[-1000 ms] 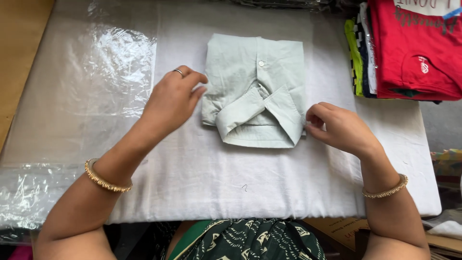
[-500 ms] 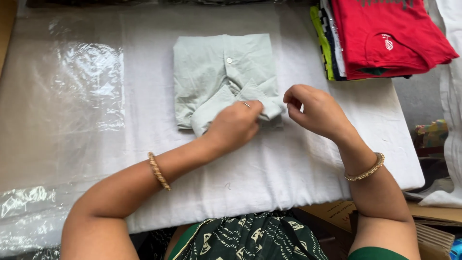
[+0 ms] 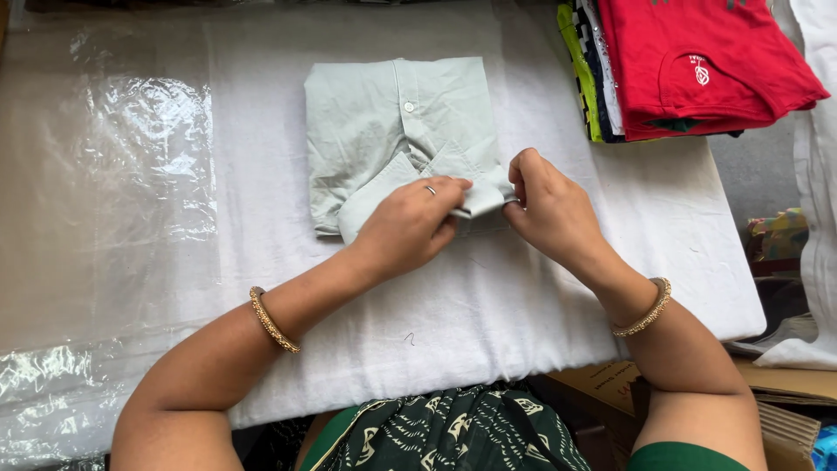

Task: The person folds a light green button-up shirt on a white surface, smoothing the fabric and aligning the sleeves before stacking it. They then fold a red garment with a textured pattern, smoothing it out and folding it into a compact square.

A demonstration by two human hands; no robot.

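A folded pale green shirt (image 3: 384, 131) lies collar toward me on a white cloth-covered table (image 3: 488, 331). My left hand (image 3: 410, 227), with a ring on one finger, pinches the right tip of the collar. My right hand (image 3: 549, 209) grips the same collar corner from the right side, fingers curled on the fabric. Both hands meet at the shirt's near right corner. The lower collar edge is hidden under my fingers.
A stack of folded clothes with a red t-shirt (image 3: 697, 61) on top sits at the far right. A clear plastic sheet (image 3: 105, 174) covers the table's left side. Cardboard (image 3: 610, 384) and white fabric (image 3: 811, 262) lie beyond the right edge.
My left hand moved from the table left of the shirt across onto the collar. My right hand stays at the collar corner. The camera shifted, so the shirt sits further left in view.
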